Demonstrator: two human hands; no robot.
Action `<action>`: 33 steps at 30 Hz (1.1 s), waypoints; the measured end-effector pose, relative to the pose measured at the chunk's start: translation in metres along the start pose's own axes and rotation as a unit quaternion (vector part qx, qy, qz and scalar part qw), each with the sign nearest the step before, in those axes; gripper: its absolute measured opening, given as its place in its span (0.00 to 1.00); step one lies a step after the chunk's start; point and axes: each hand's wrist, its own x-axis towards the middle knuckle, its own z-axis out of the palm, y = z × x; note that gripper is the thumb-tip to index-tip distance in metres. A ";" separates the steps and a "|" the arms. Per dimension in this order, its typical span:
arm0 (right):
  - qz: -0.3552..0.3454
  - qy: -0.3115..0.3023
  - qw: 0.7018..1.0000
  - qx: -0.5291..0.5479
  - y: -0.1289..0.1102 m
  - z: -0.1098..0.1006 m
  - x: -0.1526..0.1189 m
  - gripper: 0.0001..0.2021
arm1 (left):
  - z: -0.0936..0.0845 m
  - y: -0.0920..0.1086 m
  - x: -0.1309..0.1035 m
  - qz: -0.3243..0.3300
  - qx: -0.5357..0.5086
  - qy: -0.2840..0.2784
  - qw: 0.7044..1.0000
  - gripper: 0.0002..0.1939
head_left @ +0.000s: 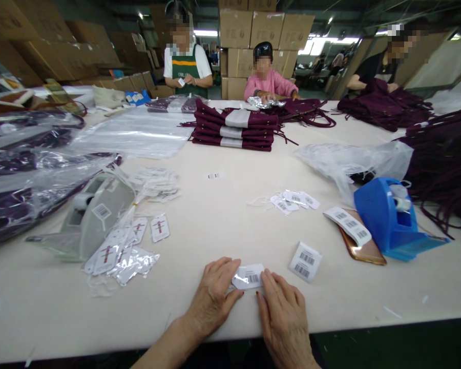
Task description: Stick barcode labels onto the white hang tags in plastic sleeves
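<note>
Here we are, left of the blue tape dispenser and nearer the body: a small barcode tag lies at the pale table, a hand at each end. The left hand arches over the end farther from the dispenser, thumb and fingertips close about it; whether they truly pinch, I can't tell. The right hand is flatter, fingers side by side, tips laid on the other end, thumb held apart.

Light stuff, by the look of it: probably stiffish card, with a glossy film that could slide under a fingertip or crease if squeezed. The short ends look the best hold, leaving the print free. Long axis? Sideways, roughly along the near table edge, one end towards the dispenser's side, barcode up and nearer that end. Between tag and dispenser, a square label piece; just left of the dispenser, a phone.
</note>
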 end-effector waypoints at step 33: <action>0.059 -0.272 0.943 0.184 -0.008 0.000 0.077 0.09 | -0.053 -0.010 -0.003 -0.268 0.005 -0.118 0.956 0.07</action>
